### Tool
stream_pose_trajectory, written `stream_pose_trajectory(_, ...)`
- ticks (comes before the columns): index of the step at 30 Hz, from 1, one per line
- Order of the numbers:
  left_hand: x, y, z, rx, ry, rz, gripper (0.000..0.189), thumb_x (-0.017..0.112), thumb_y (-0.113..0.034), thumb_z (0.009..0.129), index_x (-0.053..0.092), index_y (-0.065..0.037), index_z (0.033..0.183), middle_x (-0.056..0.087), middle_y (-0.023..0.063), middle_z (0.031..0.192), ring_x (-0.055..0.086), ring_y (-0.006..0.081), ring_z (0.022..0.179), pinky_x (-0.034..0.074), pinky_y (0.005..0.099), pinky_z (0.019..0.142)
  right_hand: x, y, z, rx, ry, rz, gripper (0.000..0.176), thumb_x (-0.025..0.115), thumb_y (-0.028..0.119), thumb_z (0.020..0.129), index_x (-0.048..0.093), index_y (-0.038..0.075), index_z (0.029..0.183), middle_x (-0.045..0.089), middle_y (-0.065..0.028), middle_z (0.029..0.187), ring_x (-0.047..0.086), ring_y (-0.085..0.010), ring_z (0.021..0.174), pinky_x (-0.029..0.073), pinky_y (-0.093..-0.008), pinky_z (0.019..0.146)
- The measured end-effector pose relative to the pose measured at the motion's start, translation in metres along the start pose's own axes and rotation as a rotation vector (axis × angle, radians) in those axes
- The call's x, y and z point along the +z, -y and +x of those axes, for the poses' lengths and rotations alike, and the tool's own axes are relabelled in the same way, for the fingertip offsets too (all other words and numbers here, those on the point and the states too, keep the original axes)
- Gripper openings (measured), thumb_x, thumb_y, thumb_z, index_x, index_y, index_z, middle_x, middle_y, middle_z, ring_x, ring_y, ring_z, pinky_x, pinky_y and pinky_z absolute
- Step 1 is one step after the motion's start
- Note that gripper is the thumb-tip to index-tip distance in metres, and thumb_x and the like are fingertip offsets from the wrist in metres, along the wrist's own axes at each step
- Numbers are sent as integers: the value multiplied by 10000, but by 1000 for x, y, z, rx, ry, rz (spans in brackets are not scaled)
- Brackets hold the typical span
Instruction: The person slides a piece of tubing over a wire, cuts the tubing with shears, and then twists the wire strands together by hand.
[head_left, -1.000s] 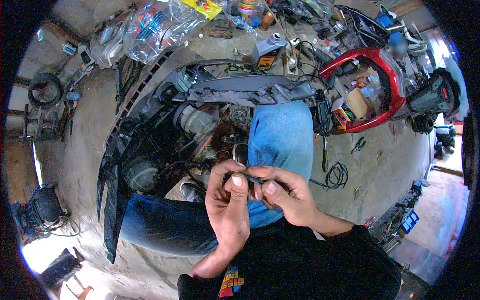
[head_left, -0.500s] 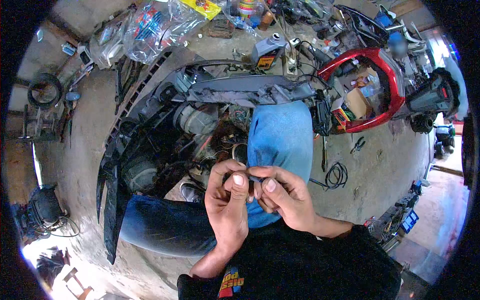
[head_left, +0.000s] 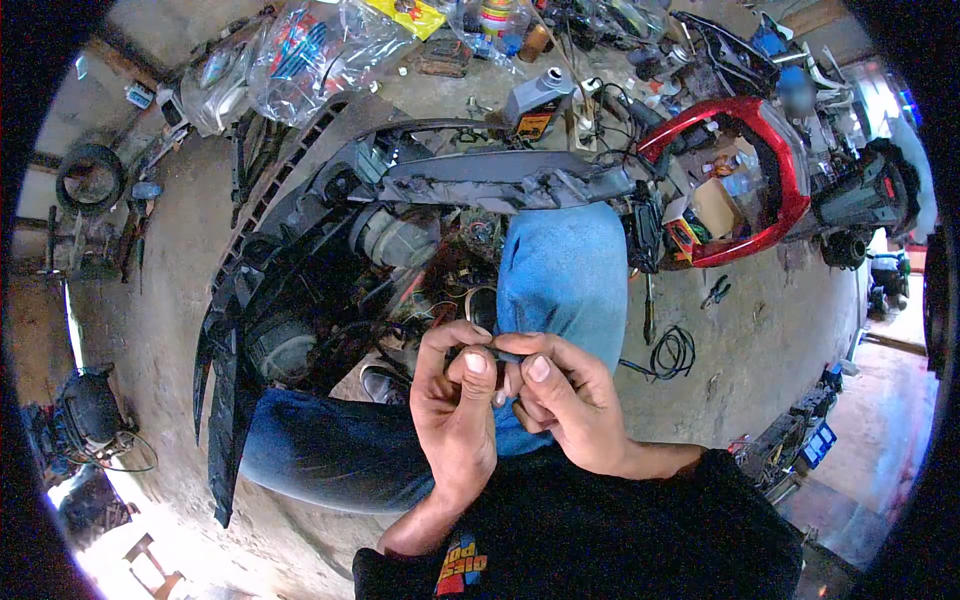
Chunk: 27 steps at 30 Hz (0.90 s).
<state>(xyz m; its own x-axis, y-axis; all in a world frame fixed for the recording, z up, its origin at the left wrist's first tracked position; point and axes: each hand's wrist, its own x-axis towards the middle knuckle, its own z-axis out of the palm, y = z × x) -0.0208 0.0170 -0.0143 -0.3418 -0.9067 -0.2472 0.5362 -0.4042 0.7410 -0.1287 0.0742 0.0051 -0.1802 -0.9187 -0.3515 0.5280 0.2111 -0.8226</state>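
We are looking over a stripped black plastic scooter shell lying on the concrete floor, then a bent blue-denim knee. Just before the knee, the left hand and right hand are meeting, thumbs uppermost and fingers curled. Both are pinching a small dark bluish wire piece between them.

Small part between left hand, right hand, before knee; scooter frame beyond

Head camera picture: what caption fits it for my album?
Left hand and right hand pinch a small dark bluish piece over a blue denim knee beside a stripped black scooter.
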Motion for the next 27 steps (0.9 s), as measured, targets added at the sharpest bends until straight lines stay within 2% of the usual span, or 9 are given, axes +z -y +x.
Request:
stream_pose_trajectory(5,-4,-3,1,-15,18,23,196,568,-179,1066,517,-23,1173,567,-9,725,471,65,680,356,234,630,2,7,-1,108,22,62,395,462,270,1110,518,41,1427,601,-45,917,377,-44,577,323,-235,507)
stream_pose_trajectory(11,1,-10,4,-70,3,-17,205,567,-187,1066,525,-20,1178,559,-8,714,475,69,669,357,238,618,-3,5,1,150,94,236,392,466,264,1111,510,51,1437,591,-6,958,350,-24,552,296,-215,486)
stream_pose_trajectory(14,-2,-11,5,-103,8,-49,209,570,-188,1065,531,-16,1177,563,-9,721,480,66,667,358,238,615,-2,11,2,211,109,257,388,453,289,1109,522,109,1446,541,-5,894,308,-52,563,259,-241,498)
stream_pose_trajectory(19,-6,-9,7,-145,15,-76,209,572,-191,1064,536,-15,1172,565,-17,730,469,53,660,354,233,607,-4,9,4,210,128,300,391,457,287,1111,510,81,1438,574,9,928,325,-33,547,278,-224,481)
stream_pose_trajectory(27,-4,-5,4,-56,0,6,195,574,-186,1064,534,-32,1176,580,-9,733,452,50,657,346,224,604,0,7,4,142,59,192,356,469,257,1111,525,43,1391,599,7,913,367,-10,553,290,-206,483)
